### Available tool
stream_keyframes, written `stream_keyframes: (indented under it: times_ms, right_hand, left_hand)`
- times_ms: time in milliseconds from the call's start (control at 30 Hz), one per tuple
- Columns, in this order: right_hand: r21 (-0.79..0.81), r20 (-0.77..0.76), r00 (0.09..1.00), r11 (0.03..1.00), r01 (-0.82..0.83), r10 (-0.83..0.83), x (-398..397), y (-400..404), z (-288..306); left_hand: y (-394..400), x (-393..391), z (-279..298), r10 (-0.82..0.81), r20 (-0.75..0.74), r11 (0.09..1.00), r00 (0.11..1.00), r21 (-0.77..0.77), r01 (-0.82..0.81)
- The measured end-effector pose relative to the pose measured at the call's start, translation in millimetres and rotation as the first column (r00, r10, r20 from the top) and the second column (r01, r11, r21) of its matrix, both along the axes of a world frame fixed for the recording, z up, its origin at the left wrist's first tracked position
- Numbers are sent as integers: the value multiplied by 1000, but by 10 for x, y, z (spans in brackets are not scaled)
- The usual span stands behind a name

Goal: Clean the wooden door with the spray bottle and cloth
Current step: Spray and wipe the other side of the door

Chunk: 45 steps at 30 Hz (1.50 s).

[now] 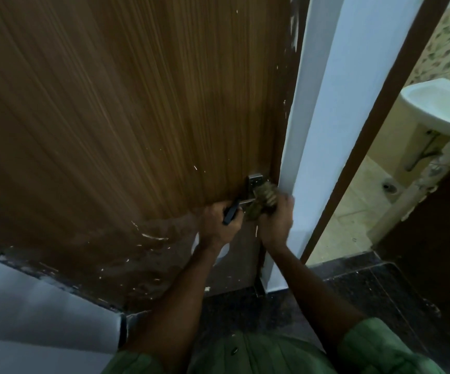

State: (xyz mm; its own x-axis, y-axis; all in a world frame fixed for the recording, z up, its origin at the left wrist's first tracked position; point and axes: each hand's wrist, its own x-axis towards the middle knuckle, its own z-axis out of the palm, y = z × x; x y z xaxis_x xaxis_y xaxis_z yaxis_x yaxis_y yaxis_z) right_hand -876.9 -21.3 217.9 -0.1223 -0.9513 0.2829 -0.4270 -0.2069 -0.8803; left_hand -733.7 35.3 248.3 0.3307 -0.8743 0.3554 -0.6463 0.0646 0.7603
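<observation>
Two hands were at work in the head view, both at the door handle (236, 210) on the right side of the wooden door (126, 112). Our left hand (218, 225) had its fingers curled around the dark lever of this handle, whose long axis ran slanted from the metal plate (255, 180) down toward the left. Our right hand (275, 220) held the cloth (265, 197) bunched in closed fingers and pressed it against the plate, just to the right of the lever and above the fingers. The right hand was therefore nearer to the door's edge and the white frame (315, 130).

We counted one door, one handle and one cloth. The spray bottle was not in view. We judged the wiping would go along the lever. White flecks showed on the lower door, and one sink (437, 106) beyond the opening.
</observation>
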Motion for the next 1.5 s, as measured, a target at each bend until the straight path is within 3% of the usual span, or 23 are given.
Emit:
stream_keyframes:
  times_ms: [67, 200, 300, 400, 467, 567, 633, 733, 800, 867, 967, 1033, 1067, 1200, 1267, 1400, 1500]
  right_hand:
    - [-8, -62, 988, 990, 143, -144, -125, -97, 61]
    - [-86, -184, 983, 996, 5, -21, -60, -78, 74]
    - [-145, -304, 952, 985, -92, 44, -58, -138, 79]
    - [-215, -516, 851, 948, -236, 95, -78, -274, 107]
    - [-220, -571, 815, 938, -268, 98, -83, -312, 118]
    - [-117, -397, 917, 990, -75, 22, -132, -355, 172]
    - [-117, -396, 917, 993, -8, -39, -128, -364, 221]
    - [-357, -512, 858, 900, -252, 37, -17, -350, 236]
    - [-370, -578, 808, 846, -384, 113, 35, -381, 240]
    - [-343, -573, 810, 862, -373, 123, 32, -421, 196]
    - [-263, -285, 958, 959, -107, 28, -7, -340, 162]
    - [-270, -100, 984, 956, 117, -149, -44, -326, 239]
    - [-316, -81, 981, 938, 144, -178, -41, -364, 335]
    - [-517, -350, 935, 844, -146, -52, 143, -482, 598]
    - [-503, -436, 900, 832, -232, -13, 144, -455, 458]
    - [-345, -178, 984, 937, -56, -7, 6, -472, 309]
    - [-256, -149, 989, 967, -22, -17, 51, -474, 465]
  left_hand:
    - [-33, -70, 26, -9, 53, 995, 999, 101, 4]
    - [-77, -208, 105, 67, 127, 946, 990, 307, -103]
    - [-100, -242, 96, 47, 121, 952, 992, 295, -81]
    - [-101, -224, 69, 44, 93, 975, 995, 212, -63]
    - [-109, -218, 66, 44, 101, 980, 994, 187, -63]
    - [-113, -242, 77, 30, 80, 981, 996, 191, -45]
    - [-125, -234, 77, 18, 62, 983, 998, 183, -29]
    - [-148, -207, 86, 9, 54, 984, 999, 176, -18]
    - [-173, -177, 83, 24, 30, 986, 999, 162, -29]
    - [-176, -166, 87, 29, 21, 988, 999, 154, -32]
    - [-157, -143, 127, 38, 13, 992, 999, 124, -39]
    - [-146, -116, 139, 26, -3, 996, 1000, 90, -25]
    - [-139, -124, 175, 26, -5, 996, 1000, 81, -25]
    - [-167, -180, 233, 11, 2, 999, 1000, 38, -11]
    - [-174, -204, 222, 9, -4, 999, 1000, 31, -8]
    - [-188, -177, 247, -17, -9, 1000, 1000, 4, 17]
    - [-213, -164, 266, -34, 23, 999, 999, 36, 33]
